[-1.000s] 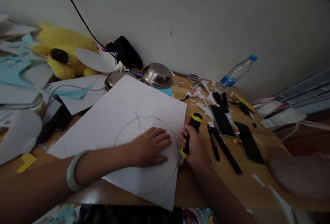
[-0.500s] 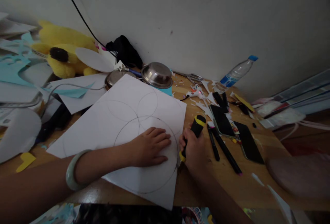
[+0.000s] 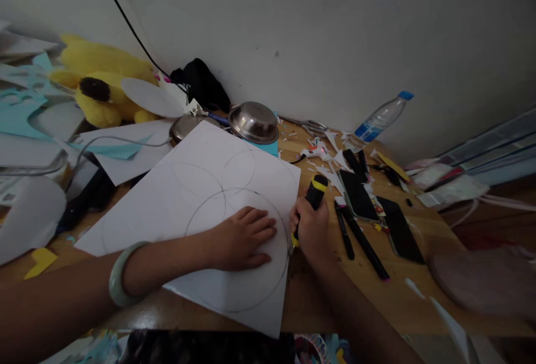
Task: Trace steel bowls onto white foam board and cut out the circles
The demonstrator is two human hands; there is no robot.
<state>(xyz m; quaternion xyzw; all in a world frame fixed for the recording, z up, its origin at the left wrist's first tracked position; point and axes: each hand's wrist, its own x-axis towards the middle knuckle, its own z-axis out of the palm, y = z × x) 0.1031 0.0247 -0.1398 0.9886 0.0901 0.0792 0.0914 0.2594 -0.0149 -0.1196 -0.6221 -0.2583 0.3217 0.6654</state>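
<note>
My left hand (image 3: 247, 238) lies flat with spread fingers on a large white sheet (image 3: 201, 157), inside a big drawn circle. Smaller circles are pencilled above it. My right hand (image 3: 312, 227) is wrapped round a black and yellow tool (image 3: 315, 194), which tilts at the sheet's right edge. The tool's lower tip touches or nearly touches the circle's right side; its exact shape is too small to tell.
Right of my right hand lie black pens (image 3: 366, 247) and two dark phones (image 3: 358, 196). Behind are a glue gun (image 3: 317, 152), a bottle (image 3: 383, 120), scissors (image 3: 310, 125) and a metal bowl (image 3: 253, 123). A yellow plush toy (image 3: 104, 62) and paper scraps are at left.
My right hand has moved slightly up with the tool, whose handle leans a little further left. My left hand stays on the sheet. The view has shifted slightly.
</note>
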